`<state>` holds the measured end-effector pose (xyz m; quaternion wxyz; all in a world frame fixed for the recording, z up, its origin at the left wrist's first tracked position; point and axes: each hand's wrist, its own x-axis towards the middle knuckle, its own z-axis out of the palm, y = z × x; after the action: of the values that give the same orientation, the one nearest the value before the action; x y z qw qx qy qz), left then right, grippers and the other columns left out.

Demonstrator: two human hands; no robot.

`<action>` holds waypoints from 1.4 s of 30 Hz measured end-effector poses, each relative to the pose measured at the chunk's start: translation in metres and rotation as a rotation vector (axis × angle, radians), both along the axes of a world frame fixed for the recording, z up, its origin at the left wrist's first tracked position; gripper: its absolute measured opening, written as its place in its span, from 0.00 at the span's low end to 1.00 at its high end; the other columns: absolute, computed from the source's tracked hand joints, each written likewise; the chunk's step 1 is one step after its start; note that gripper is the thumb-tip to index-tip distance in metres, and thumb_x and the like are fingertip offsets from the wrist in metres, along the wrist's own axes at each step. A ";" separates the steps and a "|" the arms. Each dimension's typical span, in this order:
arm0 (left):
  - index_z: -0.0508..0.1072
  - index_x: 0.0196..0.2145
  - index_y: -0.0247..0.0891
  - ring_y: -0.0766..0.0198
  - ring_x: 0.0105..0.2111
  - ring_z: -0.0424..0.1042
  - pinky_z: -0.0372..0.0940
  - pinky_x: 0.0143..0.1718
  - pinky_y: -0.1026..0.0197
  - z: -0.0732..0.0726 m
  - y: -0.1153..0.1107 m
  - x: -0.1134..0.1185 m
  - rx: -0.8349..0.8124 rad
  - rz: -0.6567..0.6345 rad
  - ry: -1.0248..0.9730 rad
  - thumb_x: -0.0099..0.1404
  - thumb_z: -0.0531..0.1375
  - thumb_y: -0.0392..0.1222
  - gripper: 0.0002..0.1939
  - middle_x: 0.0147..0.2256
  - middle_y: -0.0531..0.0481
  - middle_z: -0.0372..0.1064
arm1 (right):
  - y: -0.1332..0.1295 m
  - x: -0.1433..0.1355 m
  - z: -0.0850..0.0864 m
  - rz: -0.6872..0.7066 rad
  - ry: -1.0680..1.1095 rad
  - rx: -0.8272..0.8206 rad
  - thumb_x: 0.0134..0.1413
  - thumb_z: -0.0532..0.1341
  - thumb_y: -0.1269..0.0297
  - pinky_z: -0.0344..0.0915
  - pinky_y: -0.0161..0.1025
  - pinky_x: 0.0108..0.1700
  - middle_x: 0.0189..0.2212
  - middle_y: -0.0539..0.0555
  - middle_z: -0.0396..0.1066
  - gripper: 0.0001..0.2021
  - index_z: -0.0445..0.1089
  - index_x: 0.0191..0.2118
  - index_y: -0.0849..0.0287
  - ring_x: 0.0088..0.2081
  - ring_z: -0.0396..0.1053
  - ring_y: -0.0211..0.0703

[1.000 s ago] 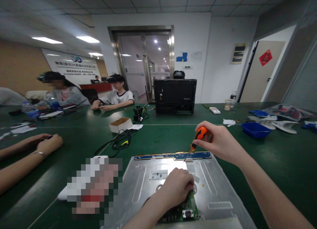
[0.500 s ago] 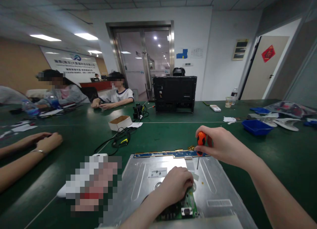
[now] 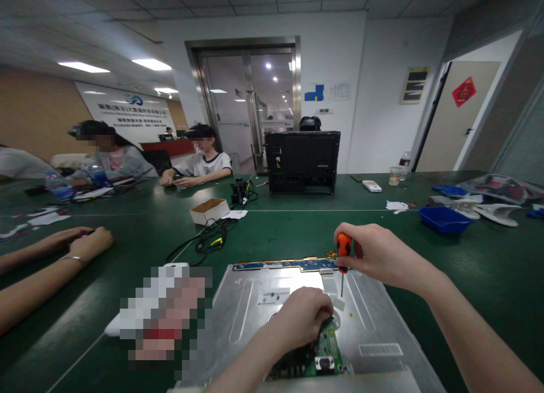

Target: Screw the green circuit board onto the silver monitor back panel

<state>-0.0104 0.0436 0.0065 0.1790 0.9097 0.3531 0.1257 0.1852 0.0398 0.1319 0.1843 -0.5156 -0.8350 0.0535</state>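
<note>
Head view, right hand point(image 3: 378, 252) gripping screwdriver point(image 3: 343, 245), unclear hold in left hand point(image 3: 302, 316), “福” sign point(image 3: 463, 92).

This is an office. A lettered company sign point(image 3: 131, 111) and reddish desk point(image 3: 168, 148) stand upper left. Glass double doors point(image 3: 229, 110) fill the upper middle.

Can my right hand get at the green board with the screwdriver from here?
Probably yes: your right hand holds the screwdriver just beyond the green board, whose near right part lies uncovered. Your left hand, though, is in the way at its far end.
</note>
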 end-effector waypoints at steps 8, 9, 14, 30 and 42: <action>0.76 0.28 0.37 0.62 0.29 0.70 0.55 0.29 0.65 0.003 0.001 0.000 0.028 -0.016 0.031 0.58 0.61 0.28 0.07 0.28 0.51 0.73 | 0.000 -0.001 0.000 0.064 0.030 -0.044 0.51 0.67 0.64 0.54 0.35 0.28 0.28 0.45 0.70 0.09 0.66 0.36 0.55 0.28 0.64 0.37; 0.76 0.28 0.38 0.62 0.28 0.69 0.54 0.28 0.65 0.003 0.001 0.000 0.023 -0.018 0.030 0.58 0.60 0.28 0.07 0.27 0.51 0.73 | -0.001 -0.001 -0.001 0.075 0.036 -0.057 0.51 0.67 0.64 0.55 0.34 0.28 0.27 0.45 0.70 0.09 0.66 0.36 0.55 0.28 0.64 0.37; 0.76 0.27 0.38 0.63 0.27 0.68 0.54 0.28 0.65 0.005 0.001 0.000 -0.008 -0.005 0.022 0.56 0.60 0.29 0.07 0.27 0.52 0.72 | -0.004 -0.001 -0.001 0.150 0.065 -0.137 0.50 0.67 0.66 0.57 0.34 0.29 0.29 0.45 0.71 0.09 0.67 0.37 0.54 0.29 0.66 0.37; 0.78 0.31 0.38 0.62 0.29 0.70 0.57 0.31 0.65 0.009 0.002 -0.001 -0.095 0.008 -0.014 0.56 0.62 0.29 0.07 0.29 0.51 0.74 | -0.006 -0.007 -0.001 0.239 0.043 -0.195 0.50 0.67 0.70 0.57 0.34 0.31 0.31 0.46 0.74 0.10 0.68 0.38 0.55 0.32 0.69 0.39; 0.80 0.31 0.39 0.61 0.31 0.72 0.58 0.31 0.66 0.005 0.005 -0.001 -0.069 -0.026 -0.007 0.58 0.63 0.28 0.08 0.30 0.51 0.76 | -0.004 -0.015 -0.009 0.305 0.015 -0.181 0.50 0.65 0.73 0.57 0.35 0.34 0.33 0.48 0.75 0.09 0.68 0.37 0.56 0.34 0.69 0.41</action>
<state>-0.0113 0.0490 0.0114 0.2133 0.9070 0.3446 0.1144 0.1701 0.0362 0.1231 0.1331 -0.3971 -0.8939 0.1595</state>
